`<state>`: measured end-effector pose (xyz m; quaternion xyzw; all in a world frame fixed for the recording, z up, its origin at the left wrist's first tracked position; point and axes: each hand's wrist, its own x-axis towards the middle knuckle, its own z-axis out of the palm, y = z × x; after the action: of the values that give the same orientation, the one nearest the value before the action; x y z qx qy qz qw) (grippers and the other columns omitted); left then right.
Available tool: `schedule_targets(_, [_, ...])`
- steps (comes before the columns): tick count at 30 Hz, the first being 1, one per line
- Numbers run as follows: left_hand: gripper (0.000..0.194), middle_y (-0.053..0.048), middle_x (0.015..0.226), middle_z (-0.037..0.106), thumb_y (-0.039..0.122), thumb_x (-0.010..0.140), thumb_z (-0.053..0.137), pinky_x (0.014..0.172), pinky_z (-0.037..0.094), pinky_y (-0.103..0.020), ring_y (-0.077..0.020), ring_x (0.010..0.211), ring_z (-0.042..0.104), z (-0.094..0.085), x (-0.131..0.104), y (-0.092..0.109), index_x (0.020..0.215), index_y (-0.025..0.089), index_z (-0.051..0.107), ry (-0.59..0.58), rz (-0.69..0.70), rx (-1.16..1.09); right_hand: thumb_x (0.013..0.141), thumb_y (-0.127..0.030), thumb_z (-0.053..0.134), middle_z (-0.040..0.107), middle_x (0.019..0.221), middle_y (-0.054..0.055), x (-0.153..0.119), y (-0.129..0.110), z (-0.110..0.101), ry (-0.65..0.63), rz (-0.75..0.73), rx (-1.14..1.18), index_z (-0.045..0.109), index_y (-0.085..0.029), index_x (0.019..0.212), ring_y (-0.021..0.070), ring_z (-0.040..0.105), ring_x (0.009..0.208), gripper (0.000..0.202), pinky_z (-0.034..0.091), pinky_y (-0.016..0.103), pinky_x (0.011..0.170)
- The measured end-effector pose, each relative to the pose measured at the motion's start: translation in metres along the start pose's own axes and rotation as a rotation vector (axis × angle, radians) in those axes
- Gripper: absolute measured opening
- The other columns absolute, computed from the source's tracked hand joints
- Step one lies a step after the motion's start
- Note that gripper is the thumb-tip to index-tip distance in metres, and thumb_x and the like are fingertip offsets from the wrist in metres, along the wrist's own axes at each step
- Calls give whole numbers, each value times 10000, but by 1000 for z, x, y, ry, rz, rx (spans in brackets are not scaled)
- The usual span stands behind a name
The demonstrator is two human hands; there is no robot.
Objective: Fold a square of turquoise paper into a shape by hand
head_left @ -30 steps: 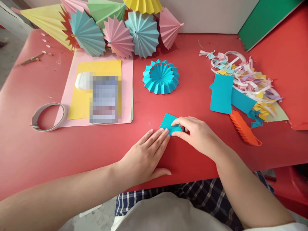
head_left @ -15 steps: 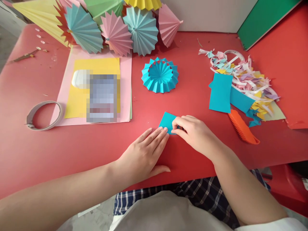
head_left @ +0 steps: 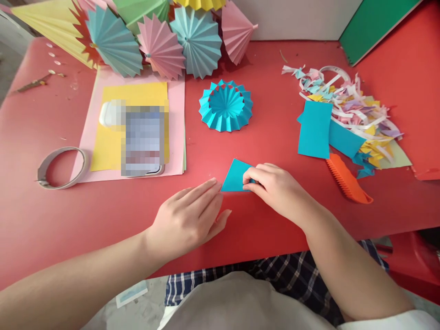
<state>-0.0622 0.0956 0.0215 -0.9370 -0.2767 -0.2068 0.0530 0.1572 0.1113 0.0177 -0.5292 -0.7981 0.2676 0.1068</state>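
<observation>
Right hand point(head_left: 275, 189) pinches the angular, bright-blue paper piece point(head_left: 235, 176); left hand point(head_left: 189, 219), fingers together, lies just left of it.

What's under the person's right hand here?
Part of a piece of blue paper on the red table; its left part shows. The right hand covers its right end, so the outline there cannot be seen.

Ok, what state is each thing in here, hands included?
Turquoise paper: lying down, partly covered, folds unclear
Right hand: fingers curled over turquoise paper
Left hand: open, fingers together
Turquoise rosette: pleated, hollowed centre
Turquoise rectangles: unpleated, overlapping
Umbrellas: pleated, spread to differing degrees
Orange tool: lying down
Pale band: looped
Scraps: loosely heaped
Phone: screen obscured by pixelation
</observation>
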Motion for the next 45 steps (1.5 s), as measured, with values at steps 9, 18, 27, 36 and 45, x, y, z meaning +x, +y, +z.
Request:
schedule_targets(9, [900, -174, 1467, 228, 700, 811, 263, 1124, 189, -427, -286, 1372, 164, 17, -4, 11, 1391, 13, 242, -448, 26, -174, 864, -204, 511, 575, 788, 22, 1, -2, -2, -13, 7, 1, 563, -194, 830, 160, 515, 792, 63, 379, 265, 693])
schedule_targets(18, [874, -161, 1472, 218, 689, 827, 223, 1132, 141, -405, -277, 1376, 151, 17, -3, 13, 1394, 24, 244, -469, 11, -153, 860, -171, 503, 569, 816, 13, -3, 4, -6, -21, 2, 54, 585, -210, 862, 143, 512, 801, 91, 384, 249, 701])
schedule_targets(27, [865, -204, 1399, 360, 681, 832, 219, 1099, 236, -425, -310, 1320, 305, 15, 4, 17, 1334, -12, 351, -411, 31, -71, 866, -208, 495, 557, 809, 2, -5, 2, -4, -20, 24, -28, 553, -224, 851, 131, 508, 733, 62, 348, 242, 614])
schedule_targets(36, [770, -237, 1315, 465, 623, 862, 278, 1066, 304, -442, -335, 1227, 442, 14, 12, 22, 1267, -9, 449, -357, 66, 2, 857, -154, 479, 577, 876, 1, -8, 10, -14, -74, 45, 121, 591, -239, 917, 120, 552, 769, 153, 405, 234, 676])
schedule_targets(45, [883, -220, 1426, 305, 685, 824, 247, 1118, 201, -438, -330, 1352, 204, 25, 8, 19, 1339, -28, 328, -388, 59, -135, 840, -141, 500, 570, 855, -15, -8, 11, -16, -79, 69, 145, 607, -244, 910, 96, 541, 713, 164, 408, 213, 654])
